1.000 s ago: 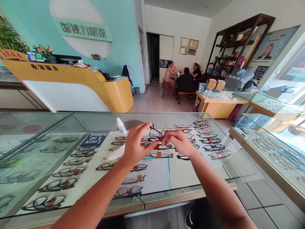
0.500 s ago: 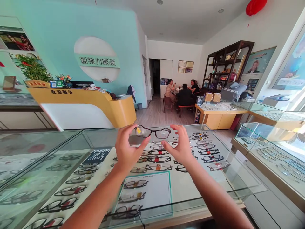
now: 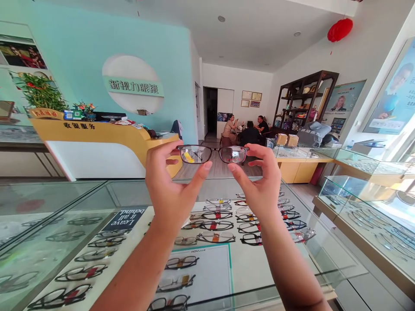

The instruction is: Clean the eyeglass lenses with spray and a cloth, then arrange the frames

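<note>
A pair of dark-framed eyeglasses [image 3: 195, 154] is held up level above the glass showcase, its lenses side by side and a yellow sticker on the left one. My left hand [image 3: 168, 185] grips the left end, index finger at the frame's outer corner and thumb by the lower rim. At the other end, my right hand [image 3: 262, 181] holds the outer corner the same way, its thumb below the right lens. Beneath my hands, rows of eyeglasses [image 3: 216, 225] with red, orange or yellow tags lie in the showcase [image 3: 259, 268]. The temples are mostly hidden behind my fingers.
A yellow-and-white cashier counter [image 3: 97, 151] stands ahead on the left. Several people [image 3: 249, 134] sit at a table at the back. More glass display cases [image 3: 366, 216] line the right side, and a dark wooden shelf [image 3: 304, 101] stands behind them.
Both hands have raised the eyeglasses, which now appear higher and larger in view, more squarely facing me. The camera has tilted slightly upward.
</note>
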`<control>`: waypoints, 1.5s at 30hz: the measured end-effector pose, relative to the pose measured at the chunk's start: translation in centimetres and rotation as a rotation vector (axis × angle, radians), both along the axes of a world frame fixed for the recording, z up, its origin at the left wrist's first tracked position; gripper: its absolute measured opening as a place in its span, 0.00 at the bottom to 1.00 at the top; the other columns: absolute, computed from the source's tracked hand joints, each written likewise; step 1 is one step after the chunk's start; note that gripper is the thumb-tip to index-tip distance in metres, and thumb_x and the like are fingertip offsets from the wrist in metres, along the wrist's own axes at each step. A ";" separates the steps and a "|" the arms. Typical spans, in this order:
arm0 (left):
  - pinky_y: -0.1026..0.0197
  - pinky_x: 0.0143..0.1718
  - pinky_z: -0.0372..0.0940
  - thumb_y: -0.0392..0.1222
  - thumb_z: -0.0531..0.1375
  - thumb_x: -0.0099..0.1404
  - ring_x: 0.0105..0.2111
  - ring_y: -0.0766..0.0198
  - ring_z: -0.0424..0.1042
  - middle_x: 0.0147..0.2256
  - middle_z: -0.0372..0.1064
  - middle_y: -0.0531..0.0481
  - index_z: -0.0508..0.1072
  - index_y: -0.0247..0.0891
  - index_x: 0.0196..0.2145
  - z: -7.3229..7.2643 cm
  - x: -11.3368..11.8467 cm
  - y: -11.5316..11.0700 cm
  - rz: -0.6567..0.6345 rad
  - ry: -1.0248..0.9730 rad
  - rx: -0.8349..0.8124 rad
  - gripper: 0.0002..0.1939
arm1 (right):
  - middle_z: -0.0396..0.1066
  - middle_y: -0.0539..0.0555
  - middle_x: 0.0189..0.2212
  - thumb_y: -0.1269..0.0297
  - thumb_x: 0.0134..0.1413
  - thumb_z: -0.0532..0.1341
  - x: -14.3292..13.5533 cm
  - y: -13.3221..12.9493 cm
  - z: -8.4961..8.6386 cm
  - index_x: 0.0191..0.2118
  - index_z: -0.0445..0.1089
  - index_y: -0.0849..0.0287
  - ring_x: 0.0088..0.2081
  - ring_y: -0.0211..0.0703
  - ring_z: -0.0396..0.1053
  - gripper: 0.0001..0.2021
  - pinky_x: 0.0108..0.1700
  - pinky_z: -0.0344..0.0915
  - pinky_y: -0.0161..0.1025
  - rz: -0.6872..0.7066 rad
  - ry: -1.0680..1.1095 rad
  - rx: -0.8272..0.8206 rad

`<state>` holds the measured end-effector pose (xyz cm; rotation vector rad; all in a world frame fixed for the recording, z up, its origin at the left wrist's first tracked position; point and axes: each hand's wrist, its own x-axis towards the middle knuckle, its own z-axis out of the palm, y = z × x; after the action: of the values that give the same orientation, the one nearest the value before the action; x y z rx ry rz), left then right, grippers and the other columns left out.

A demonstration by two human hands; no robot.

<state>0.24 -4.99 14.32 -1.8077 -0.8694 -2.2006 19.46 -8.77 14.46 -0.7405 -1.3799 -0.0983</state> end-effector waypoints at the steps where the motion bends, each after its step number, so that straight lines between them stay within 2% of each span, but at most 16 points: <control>1: 0.45 0.53 0.73 0.53 0.78 0.61 0.54 0.50 0.77 0.56 0.75 0.42 0.75 0.45 0.61 -0.1 -0.3 0.3 -0.003 0.015 -0.002 0.34 | 0.77 0.57 0.55 0.54 0.65 0.74 0.0 0.3 -0.1 0.58 0.73 0.46 0.56 0.55 0.74 0.20 0.51 0.75 0.54 -0.004 -0.004 -0.007; 6: 0.46 0.50 0.75 0.49 0.76 0.63 0.54 0.50 0.78 0.58 0.74 0.44 0.76 0.50 0.63 -0.3 -1.4 2.0 -0.069 0.104 0.024 0.33 | 0.78 0.55 0.54 0.55 0.64 0.74 0.6 1.9 -0.7 0.58 0.73 0.46 0.55 0.52 0.76 0.20 0.48 0.76 0.51 -0.061 -0.050 -0.015; 9: 0.47 0.47 0.75 0.48 0.76 0.63 0.53 0.51 0.79 0.57 0.75 0.46 0.77 0.52 0.63 -0.5 -1.4 2.8 -0.057 0.141 0.050 0.32 | 0.78 0.55 0.55 0.55 0.65 0.73 0.9 2.4 -0.9 0.59 0.72 0.47 0.56 0.52 0.77 0.20 0.47 0.78 0.50 -0.132 -0.079 0.012; 13: 0.47 0.48 0.74 0.47 0.77 0.62 0.53 0.50 0.80 0.56 0.78 0.44 0.78 0.49 0.63 -0.9 -1.0 3.7 -0.043 0.138 0.065 0.32 | 0.78 0.57 0.57 0.57 0.66 0.73 1.2 2.7 -1.0 0.60 0.71 0.46 0.57 0.52 0.78 0.20 0.46 0.79 0.50 -0.161 -0.110 0.011; 16: 0.48 0.48 0.72 0.46 0.78 0.59 0.53 0.50 0.81 0.57 0.78 0.44 0.75 0.47 0.64 -1.5 -0.7 4.5 -0.099 0.084 0.062 0.37 | 0.77 0.57 0.58 0.59 0.66 0.73 1.5 3.1 -1.1 0.61 0.71 0.46 0.58 0.53 0.77 0.21 0.45 0.79 0.50 -0.147 -0.137 0.009; 20: 0.52 0.47 0.71 0.45 0.80 0.57 0.52 0.52 0.82 0.55 0.80 0.44 0.74 0.45 0.59 -2.1 -0.4 5.3 -0.120 0.067 0.078 0.35 | 0.76 0.57 0.59 0.60 0.66 0.71 1.9 3.2 -1.2 0.62 0.71 0.45 0.58 0.54 0.77 0.22 0.45 0.80 0.50 -0.156 -0.145 -0.014; 26: 0.50 0.47 0.71 0.47 0.79 0.60 0.54 0.50 0.80 0.58 0.76 0.42 0.72 0.46 0.62 -2.1 -0.3 5.0 -0.108 0.095 0.124 0.36 | 0.76 0.57 0.58 0.59 0.67 0.71 1.6 2.4 -0.9 0.61 0.71 0.45 0.55 0.54 0.77 0.21 0.44 0.79 0.52 -0.218 -0.148 -0.048; 37: 0.47 0.49 0.71 0.48 0.77 0.61 0.56 0.50 0.80 0.58 0.78 0.44 0.73 0.48 0.62 -2.3 0.1 5.0 -0.095 0.030 0.109 0.34 | 0.76 0.57 0.58 0.55 0.66 0.71 0.9 3.0 -1.6 0.62 0.69 0.47 0.55 0.53 0.78 0.22 0.48 0.79 0.53 -0.196 -0.070 -0.058; 41: 0.47 0.49 0.73 0.45 0.78 0.60 0.55 0.50 0.81 0.59 0.78 0.45 0.74 0.49 0.62 -2.2 0.2 4.8 -0.121 0.030 0.124 0.35 | 0.78 0.56 0.56 0.56 0.66 0.72 0.8 2.7 -1.5 0.59 0.71 0.47 0.52 0.52 0.78 0.20 0.47 0.78 0.52 -0.224 -0.068 -0.070; 45: 0.45 0.49 0.74 0.47 0.77 0.62 0.57 0.49 0.80 0.59 0.78 0.46 0.73 0.51 0.63 -2.2 0.3 4.4 -0.076 0.049 0.143 0.34 | 0.80 0.55 0.54 0.56 0.66 0.71 0.6 2.6 -1.4 0.58 0.71 0.48 0.50 0.51 0.79 0.18 0.47 0.77 0.51 -0.241 -0.070 -0.085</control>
<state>0.58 -0.61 12.10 -1.8465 -0.6261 -2.1913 20.10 -6.15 13.06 -0.9807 -1.3632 -0.2581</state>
